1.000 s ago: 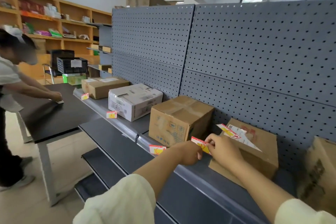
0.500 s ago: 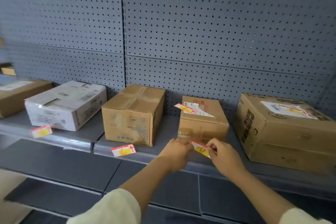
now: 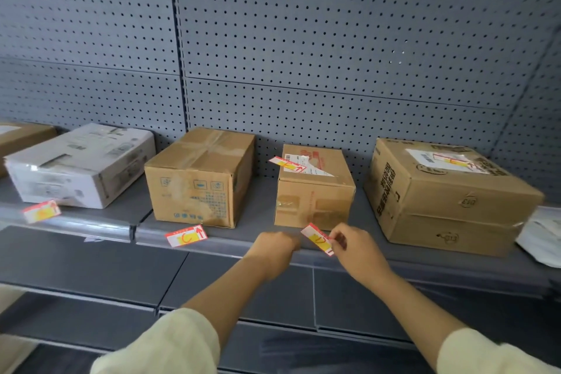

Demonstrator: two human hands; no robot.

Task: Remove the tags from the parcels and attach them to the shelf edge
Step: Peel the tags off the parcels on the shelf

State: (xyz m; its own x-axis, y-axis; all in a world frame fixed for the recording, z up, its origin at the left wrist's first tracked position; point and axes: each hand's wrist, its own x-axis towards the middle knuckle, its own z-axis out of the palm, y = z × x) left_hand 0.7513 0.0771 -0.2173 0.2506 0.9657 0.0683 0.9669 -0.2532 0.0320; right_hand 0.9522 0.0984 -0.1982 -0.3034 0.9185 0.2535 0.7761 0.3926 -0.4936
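Observation:
A red, white and yellow tag [image 3: 317, 238] sits tilted at the shelf edge [image 3: 230, 244], in front of a small brown parcel [image 3: 314, 191]. My right hand [image 3: 358, 249] pinches the tag's right end. My left hand [image 3: 274, 247] is closed just left of the tag, touching the shelf edge; whether it grips the tag is unclear. Another tag [image 3: 287, 164] lies on the small parcel's top left corner. Two tags stick on the shelf edge: one [image 3: 186, 235] under a brown parcel [image 3: 200, 176], one [image 3: 41, 211] under a white parcel [image 3: 79, 165].
A large brown parcel [image 3: 446, 194] with a label and tag on top stands at the right. A white bag [image 3: 543, 237] lies at the far right edge. Grey pegboard [image 3: 303, 39] backs the shelf. Lower shelves [image 3: 91, 261] jut out beneath.
The view has swung from the left side to face the shelf straight on. Both hands stay at the shelf edge with the tag, which is now tilted more steeply.

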